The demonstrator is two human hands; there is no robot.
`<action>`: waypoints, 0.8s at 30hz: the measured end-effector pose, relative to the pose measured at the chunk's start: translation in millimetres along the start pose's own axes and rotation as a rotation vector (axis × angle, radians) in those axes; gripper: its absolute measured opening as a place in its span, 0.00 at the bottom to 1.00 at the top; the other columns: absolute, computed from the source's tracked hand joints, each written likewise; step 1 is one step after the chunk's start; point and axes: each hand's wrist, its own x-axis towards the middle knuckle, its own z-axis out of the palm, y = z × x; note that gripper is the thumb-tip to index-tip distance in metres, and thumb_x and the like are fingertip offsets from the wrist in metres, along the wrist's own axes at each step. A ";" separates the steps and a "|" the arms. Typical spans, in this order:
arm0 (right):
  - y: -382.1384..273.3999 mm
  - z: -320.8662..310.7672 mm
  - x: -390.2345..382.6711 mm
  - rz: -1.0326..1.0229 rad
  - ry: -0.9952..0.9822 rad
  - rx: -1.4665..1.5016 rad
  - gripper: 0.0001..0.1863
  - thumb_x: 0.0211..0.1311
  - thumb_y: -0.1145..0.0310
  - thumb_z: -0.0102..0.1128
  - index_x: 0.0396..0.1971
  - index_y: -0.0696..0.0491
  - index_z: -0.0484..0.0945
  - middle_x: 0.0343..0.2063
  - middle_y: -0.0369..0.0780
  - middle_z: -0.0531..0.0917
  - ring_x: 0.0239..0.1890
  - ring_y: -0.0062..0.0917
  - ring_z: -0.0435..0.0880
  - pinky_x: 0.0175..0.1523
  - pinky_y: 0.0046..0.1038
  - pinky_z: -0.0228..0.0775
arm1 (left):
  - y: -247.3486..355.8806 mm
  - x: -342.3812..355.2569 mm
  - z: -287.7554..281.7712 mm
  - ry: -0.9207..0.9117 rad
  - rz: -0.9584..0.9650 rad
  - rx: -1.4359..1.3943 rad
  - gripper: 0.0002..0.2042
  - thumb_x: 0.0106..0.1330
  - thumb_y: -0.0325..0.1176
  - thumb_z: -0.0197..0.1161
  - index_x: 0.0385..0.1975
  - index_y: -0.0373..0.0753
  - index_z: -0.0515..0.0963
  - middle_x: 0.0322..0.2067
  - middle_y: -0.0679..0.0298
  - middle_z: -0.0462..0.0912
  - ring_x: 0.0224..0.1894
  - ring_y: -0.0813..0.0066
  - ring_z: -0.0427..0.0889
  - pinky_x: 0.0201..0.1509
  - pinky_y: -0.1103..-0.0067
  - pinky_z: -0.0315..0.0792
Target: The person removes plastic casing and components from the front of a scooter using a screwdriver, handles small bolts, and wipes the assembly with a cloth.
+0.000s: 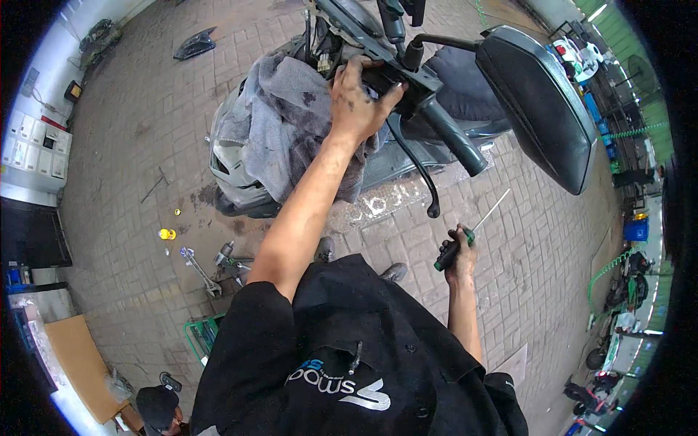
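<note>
My left hand (355, 105) grips the dark handlebar housing (411, 91) of a partly dismantled scooter, its fingers curled over the parts at the upper centre. Just right of it are a rubber grip (454, 142), a brake lever (418, 167) below that, and a large black mirror (534, 109). A grey towel (276, 123) drapes over the scooter left of my hand. My right hand (463, 258), lower right, is closed round the green-and-black handle of a screwdriver (489, 213), its long shaft pointing up and right, apart from the scooter.
Wrenches (203, 272), a power tool (225, 254), a yellow container (167, 234) and a green case (200, 334) lie on the paved floor (123, 276). A co-worker (158, 407) in a cap is at bottom left. Equipment (636, 283) lines the right wall.
</note>
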 end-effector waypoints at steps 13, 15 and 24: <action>-88.7 66.4 0.3 -0.360 -0.257 0.034 0.24 0.58 0.53 0.54 0.52 0.49 0.64 0.24 0.39 0.75 0.17 0.19 0.72 0.15 0.19 0.61 | -3.7 -4.6 0.9 0.016 -0.095 -0.050 0.23 0.40 0.43 0.73 0.35 0.39 0.73 0.36 0.57 0.77 0.43 0.59 0.73 0.48 0.69 0.65; -103.2 81.4 -3.2 -0.446 -0.283 0.000 0.25 0.58 0.54 0.55 0.51 0.50 0.64 0.22 0.37 0.74 0.16 0.18 0.71 0.16 0.19 0.62 | -4.5 -6.3 2.4 0.034 -0.094 -0.039 0.23 0.40 0.42 0.73 0.35 0.40 0.73 0.36 0.59 0.77 0.42 0.59 0.73 0.47 0.69 0.66; -117.4 94.3 7.3 -0.567 -0.305 -0.131 0.22 0.54 0.60 0.62 0.45 0.53 0.68 0.21 0.36 0.73 0.16 0.18 0.70 0.19 0.19 0.63 | -20.7 0.8 -18.3 -0.117 0.090 0.072 0.26 0.43 0.46 0.69 0.41 0.41 0.73 0.41 0.59 0.76 0.45 0.58 0.71 0.50 0.68 0.64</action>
